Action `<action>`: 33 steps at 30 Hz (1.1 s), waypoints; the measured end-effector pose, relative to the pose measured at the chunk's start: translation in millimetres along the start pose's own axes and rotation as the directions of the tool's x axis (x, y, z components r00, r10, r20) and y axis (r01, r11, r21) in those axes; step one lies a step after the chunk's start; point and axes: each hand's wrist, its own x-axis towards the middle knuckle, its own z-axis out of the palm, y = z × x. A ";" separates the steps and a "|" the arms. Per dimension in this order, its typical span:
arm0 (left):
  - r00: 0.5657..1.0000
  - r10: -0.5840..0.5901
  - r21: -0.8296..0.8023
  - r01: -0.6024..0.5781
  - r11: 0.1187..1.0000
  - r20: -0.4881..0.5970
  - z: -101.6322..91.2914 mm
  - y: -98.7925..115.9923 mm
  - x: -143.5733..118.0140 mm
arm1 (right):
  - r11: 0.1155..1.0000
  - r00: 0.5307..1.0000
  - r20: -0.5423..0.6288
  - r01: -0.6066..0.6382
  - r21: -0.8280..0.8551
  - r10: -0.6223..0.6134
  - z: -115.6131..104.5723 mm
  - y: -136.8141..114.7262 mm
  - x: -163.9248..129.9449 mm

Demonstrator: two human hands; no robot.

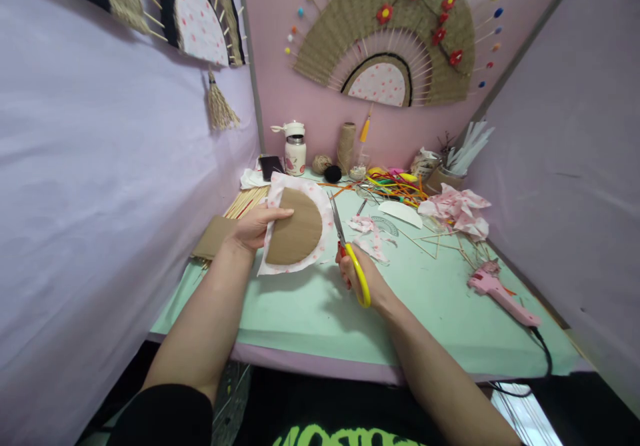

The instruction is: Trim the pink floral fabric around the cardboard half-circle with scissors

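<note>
While the left hand (255,227) pinches the left edge of a cardboard semicircle (296,227) laid on a larger piece of pink spotted fabric (320,196), thumb on top and fingers underneath, both are held just above the desk (300,313). Cardboard like this looks light and stiff, so it carries the limp cloth, whose free margin would likely droop or slip if gripped alone; a hold on both layers together seems safest. Closed through the yellow handles, the right hand (361,274) holds the scissors (345,246), blades slightly parted right beside the fabric's curved right edge. Open desk lies below and toward the body; beyond the right hand lie fabric scraps (456,207), sticks and a pink glue gun (500,293).
</note>
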 end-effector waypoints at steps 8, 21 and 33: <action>1.000 -0.003 0.015 0.003 1.000 -0.003 -0.7 -0.6 0.5 | 1.000 1.000 0.002 -0.025 0.014 0.025 -0.3 -3.1 0.6; 1.000 0.001 0.029 -0.001 1.000 -0.006 0.1 0.2 0.3 | 0.998 0.998 -0.015 -0.063 0.025 0.063 -0.2 -1.0 0.9; 1.000 0.014 0.032 -0.014 0.999 0.000 -2.4 0.1 0.3 | 0.997 0.997 -0.036 -0.069 0.029 0.070 1.0 -0.2 2.0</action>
